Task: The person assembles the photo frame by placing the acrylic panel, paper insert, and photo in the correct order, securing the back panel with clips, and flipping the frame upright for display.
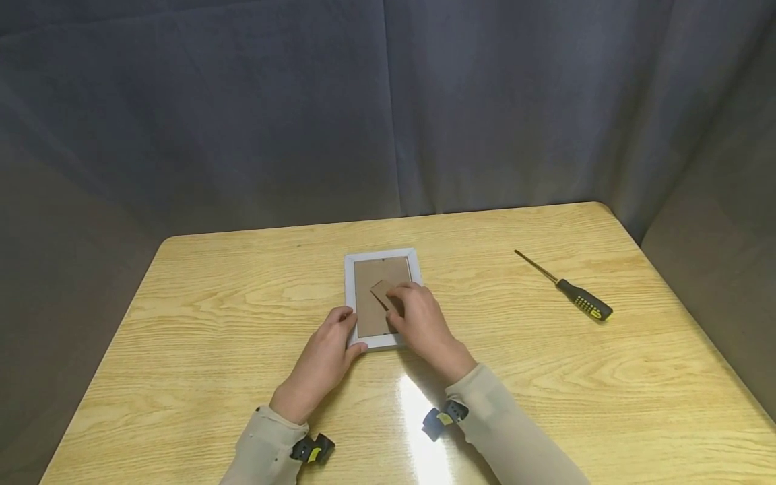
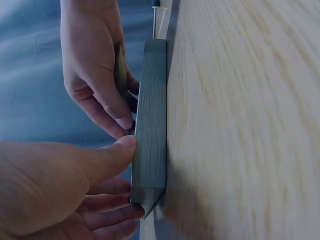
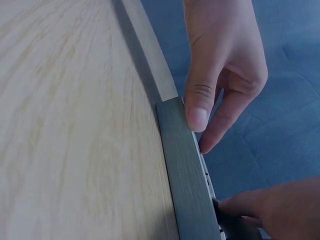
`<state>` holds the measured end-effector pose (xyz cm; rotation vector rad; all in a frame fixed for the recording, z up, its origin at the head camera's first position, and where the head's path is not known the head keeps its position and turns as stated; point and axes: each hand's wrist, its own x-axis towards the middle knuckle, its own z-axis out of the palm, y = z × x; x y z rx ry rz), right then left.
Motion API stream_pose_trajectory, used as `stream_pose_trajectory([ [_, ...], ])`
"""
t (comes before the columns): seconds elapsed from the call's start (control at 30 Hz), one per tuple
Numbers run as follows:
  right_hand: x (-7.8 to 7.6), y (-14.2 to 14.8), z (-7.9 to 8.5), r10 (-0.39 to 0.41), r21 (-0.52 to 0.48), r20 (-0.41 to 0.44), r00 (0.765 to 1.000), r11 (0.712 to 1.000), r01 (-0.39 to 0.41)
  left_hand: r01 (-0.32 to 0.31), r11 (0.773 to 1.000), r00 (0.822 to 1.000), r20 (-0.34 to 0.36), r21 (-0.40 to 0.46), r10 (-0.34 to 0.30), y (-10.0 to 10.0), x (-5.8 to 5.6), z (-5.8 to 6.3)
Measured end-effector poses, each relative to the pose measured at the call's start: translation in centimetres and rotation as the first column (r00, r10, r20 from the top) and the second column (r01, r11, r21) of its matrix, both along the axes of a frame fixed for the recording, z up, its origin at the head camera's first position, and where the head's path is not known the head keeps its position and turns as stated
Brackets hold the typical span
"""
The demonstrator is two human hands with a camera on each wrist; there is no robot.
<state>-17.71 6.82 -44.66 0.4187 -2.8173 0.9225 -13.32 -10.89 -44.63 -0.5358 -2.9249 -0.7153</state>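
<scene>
"Picture frame (image 1: 350,283), where?"

"Mid-table (image 1: 212,323), lying flat, brown backing (image 1: 366,276) up."

"Left hand (image 1: 324,353)?"

"Clamped on the frame's near left corner: thumb at the near edge, fingers along the left side."

"Right hand (image 1: 424,323)?"

"Thumb and fingers pinching the stand flap (image 1: 381,289), which sits slantwise over the backing."

"Rest?"

"Screwdriver (image 1: 585,300), right of the frame, well apart, black handle with yellow marks, tip toward far left. Dark curtain (image 1: 273,121) behind."
</scene>
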Motion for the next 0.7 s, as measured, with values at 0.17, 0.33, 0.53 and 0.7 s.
stream_pose_trajectory([
  [0.17, -0.01, 0.03, -0.1, -0.005, 0.056, -0.009, 1.0, 0.998, 0.005, 0.005, 1.0, 1.0, -0.008, 0.0, -0.005, -0.01, -0.04, 0.06],
  [0.33, 0.07, 0.17, -0.04, -0.01, 0.106, -0.018, 1.0, 0.994, 0.012, 0.005, 1.0, 1.0, -0.005, 0.005, -0.005, -0.05, -0.05, 0.08],
  [0.53, 0.21, 0.22, 0.1, -0.011, 0.138, -0.011, 1.0, 0.99, 0.012, 0.004, 1.0, 1.0, 0.004, 0.007, -0.004, -0.1, -0.04, 0.11],
  [0.7, 0.35, 0.29, 0.14, -0.005, 0.156, -0.005, 1.0, 0.988, 0.005, 0.004, 1.0, 1.0, 0.016, 0.013, -0.004, -0.09, -0.05, 0.21],
])
